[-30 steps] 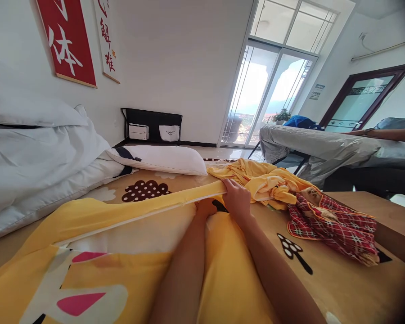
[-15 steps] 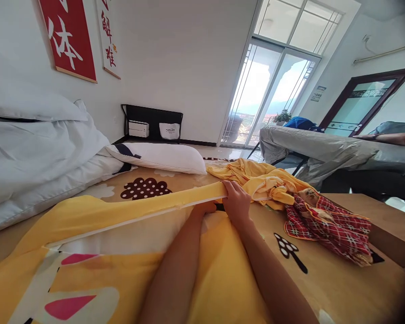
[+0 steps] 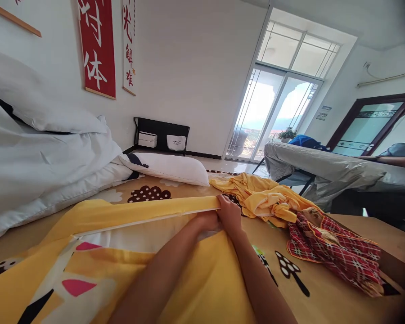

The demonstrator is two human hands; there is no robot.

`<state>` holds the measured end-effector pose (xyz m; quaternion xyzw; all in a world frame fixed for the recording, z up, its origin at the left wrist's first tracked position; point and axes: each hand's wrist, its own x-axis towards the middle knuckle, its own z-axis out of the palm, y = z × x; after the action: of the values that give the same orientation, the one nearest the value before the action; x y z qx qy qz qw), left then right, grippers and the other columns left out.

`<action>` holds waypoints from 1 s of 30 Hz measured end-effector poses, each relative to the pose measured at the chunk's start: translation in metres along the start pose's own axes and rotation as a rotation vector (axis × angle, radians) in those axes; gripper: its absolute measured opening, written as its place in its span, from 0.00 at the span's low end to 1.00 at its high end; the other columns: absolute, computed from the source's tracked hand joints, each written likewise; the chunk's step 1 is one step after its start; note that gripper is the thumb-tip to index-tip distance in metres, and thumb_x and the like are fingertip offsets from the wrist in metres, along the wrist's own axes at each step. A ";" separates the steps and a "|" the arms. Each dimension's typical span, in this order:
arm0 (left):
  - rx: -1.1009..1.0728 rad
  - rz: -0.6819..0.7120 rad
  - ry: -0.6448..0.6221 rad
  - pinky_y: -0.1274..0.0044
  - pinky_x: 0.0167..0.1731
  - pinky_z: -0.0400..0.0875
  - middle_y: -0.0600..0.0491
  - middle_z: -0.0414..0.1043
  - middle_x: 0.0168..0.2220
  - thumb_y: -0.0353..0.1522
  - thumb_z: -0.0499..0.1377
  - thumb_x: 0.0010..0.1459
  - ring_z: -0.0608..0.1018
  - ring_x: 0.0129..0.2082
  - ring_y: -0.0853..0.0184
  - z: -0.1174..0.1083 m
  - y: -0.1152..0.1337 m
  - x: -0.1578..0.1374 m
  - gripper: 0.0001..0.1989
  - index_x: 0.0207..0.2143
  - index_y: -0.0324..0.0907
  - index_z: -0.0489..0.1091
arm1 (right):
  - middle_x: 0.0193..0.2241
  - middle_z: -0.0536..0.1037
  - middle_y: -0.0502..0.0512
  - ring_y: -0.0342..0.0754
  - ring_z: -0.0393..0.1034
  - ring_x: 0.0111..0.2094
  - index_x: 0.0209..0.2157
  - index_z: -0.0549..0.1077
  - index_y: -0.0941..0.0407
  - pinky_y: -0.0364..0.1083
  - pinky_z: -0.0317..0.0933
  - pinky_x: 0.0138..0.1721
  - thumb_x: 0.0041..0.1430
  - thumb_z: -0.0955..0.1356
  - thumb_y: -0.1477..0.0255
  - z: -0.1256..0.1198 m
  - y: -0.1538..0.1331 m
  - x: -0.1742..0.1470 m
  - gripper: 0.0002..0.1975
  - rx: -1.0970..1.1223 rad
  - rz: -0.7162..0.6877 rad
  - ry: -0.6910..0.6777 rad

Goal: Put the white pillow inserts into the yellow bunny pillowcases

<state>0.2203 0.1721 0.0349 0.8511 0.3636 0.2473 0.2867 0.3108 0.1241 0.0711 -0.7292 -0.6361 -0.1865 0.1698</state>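
1. Yellow cover (image 3: 202,279) lies across the near part of the bed; its folded edge runs taut from the left up to the hands.
2. Right hand (image 3: 230,211) clamps the far end of that edge, fingers curled over it.
3. Left hand (image 3: 207,220) sits against the right one, at the opening; fingertips hidden, grip cannot be told.
4. Below the edge, a long gap shows white layer (image 3: 131,238); narrow white trim lines the lip. Cloth smooth, softly creased, pink and black shapes printed at left.
5. Right of the right forearm, a stretch of tan sheet (image 3: 324,299), with brown dotted prints, separates the cover from plaid cloth (image 3: 347,256): red, crumpled, orange-edged, near the bed's side.
6. Rumpled yellow cloth (image 3: 249,189), loosely bunched, lies just beyond the hands, touching the plaid.
7. Plump white pillow (image 3: 175,168) lies beyond the taut edge; heaped white bedding (image 3: 70,153) bounds the left.
8. Farther right, wrinkled plastic sheeting (image 3: 324,164) drapes a table; another person's arm (image 3: 398,162) reaches over it.
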 end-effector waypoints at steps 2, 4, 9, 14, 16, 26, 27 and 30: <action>0.032 0.042 -0.047 0.69 0.61 0.57 0.48 0.74 0.50 0.24 0.56 0.51 0.71 0.54 0.57 -0.010 0.005 -0.016 0.13 0.38 0.40 0.75 | 0.38 0.77 0.54 0.45 0.71 0.32 0.40 0.71 0.54 0.43 0.46 0.26 0.56 0.62 0.80 -0.005 0.002 -0.001 0.13 0.017 0.004 -0.002; 0.021 0.079 -0.066 0.73 0.61 0.55 0.51 0.73 0.52 0.25 0.53 0.54 0.70 0.55 0.61 -0.018 0.006 -0.036 0.14 0.40 0.42 0.75 | 0.38 0.77 0.53 0.45 0.71 0.33 0.40 0.72 0.54 0.44 0.46 0.26 0.54 0.62 0.80 -0.010 0.002 -0.004 0.14 0.039 -0.005 -0.006; -0.136 0.039 0.135 0.74 0.52 0.67 0.53 0.76 0.44 0.31 0.50 0.60 0.75 0.46 0.64 -0.021 0.005 -0.075 0.13 0.37 0.45 0.75 | 0.37 0.77 0.50 0.45 0.70 0.34 0.40 0.72 0.51 0.43 0.47 0.28 0.52 0.63 0.80 -0.026 -0.006 -0.014 0.15 0.093 -0.029 0.005; -0.218 0.071 0.251 0.77 0.51 0.66 0.52 0.76 0.43 0.29 0.55 0.57 0.75 0.45 0.65 -0.008 0.001 -0.076 0.09 0.31 0.41 0.75 | 0.36 0.78 0.52 0.46 0.70 0.34 0.42 0.73 0.52 0.44 0.46 0.28 0.51 0.61 0.80 -0.032 -0.009 -0.019 0.18 0.137 0.027 0.061; -0.264 -0.018 0.279 0.76 0.50 0.67 0.51 0.77 0.42 0.30 0.57 0.56 0.75 0.45 0.65 -0.004 -0.002 -0.071 0.07 0.33 0.41 0.75 | 0.35 0.79 0.53 0.46 0.70 0.33 0.44 0.73 0.53 0.44 0.47 0.28 0.51 0.61 0.81 -0.031 -0.007 -0.019 0.20 0.142 0.067 0.075; -0.247 -0.086 0.269 0.72 0.59 0.57 0.53 0.74 0.50 0.39 0.49 0.63 0.67 0.58 0.63 -0.001 -0.005 -0.044 0.16 0.48 0.46 0.70 | 0.37 0.78 0.57 0.47 0.70 0.34 0.43 0.74 0.57 0.42 0.54 0.31 0.51 0.59 0.80 -0.032 -0.004 -0.019 0.20 0.286 0.046 0.274; -0.240 -0.102 0.257 0.72 0.60 0.56 0.52 0.73 0.51 0.39 0.50 0.63 0.66 0.59 0.63 -0.001 -0.004 -0.040 0.16 0.49 0.46 0.70 | 0.37 0.78 0.57 0.47 0.70 0.34 0.43 0.74 0.57 0.42 0.54 0.31 0.50 0.59 0.80 -0.032 -0.004 -0.018 0.20 0.285 0.044 0.284; -0.229 -0.142 0.222 0.72 0.60 0.55 0.53 0.73 0.51 0.36 0.55 0.59 0.66 0.59 0.62 0.000 -0.001 -0.030 0.16 0.50 0.47 0.69 | 0.38 0.78 0.57 0.47 0.70 0.34 0.43 0.75 0.57 0.42 0.54 0.31 0.48 0.59 0.81 -0.030 -0.003 -0.016 0.22 0.273 0.048 0.290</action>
<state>0.2015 0.1497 0.0279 0.7526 0.4216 0.3588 0.3567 0.3044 0.0957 0.0895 -0.6800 -0.6068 -0.1972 0.3614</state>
